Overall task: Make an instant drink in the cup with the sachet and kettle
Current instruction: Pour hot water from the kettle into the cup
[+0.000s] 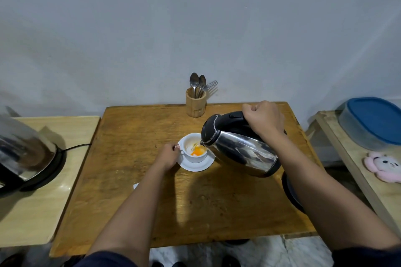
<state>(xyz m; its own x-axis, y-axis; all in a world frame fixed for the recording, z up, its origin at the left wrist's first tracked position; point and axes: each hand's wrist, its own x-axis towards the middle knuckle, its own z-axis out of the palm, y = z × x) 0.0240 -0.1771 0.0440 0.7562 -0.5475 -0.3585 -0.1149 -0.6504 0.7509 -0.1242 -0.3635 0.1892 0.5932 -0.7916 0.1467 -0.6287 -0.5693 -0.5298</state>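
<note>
R hand (263, 120) clenched on kettle (238, 147) handle, kettle tipped w/ spout just over cup (194, 150) rim, body running back right of cup. L hand (169, 155) pinches cup handle on cup's left, steadying it on saucer (196, 166); orange liquid inside

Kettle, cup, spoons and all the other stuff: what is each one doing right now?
kettle: tilted, spout over the cup, lid shut
cup: upright on saucer, orange liquid inside
saucer: flat on table
right hand: gripping kettle handle
left hand: holding cup handle
spoons and fork: standing in wooden holder
blue-lidded container: closed
</note>
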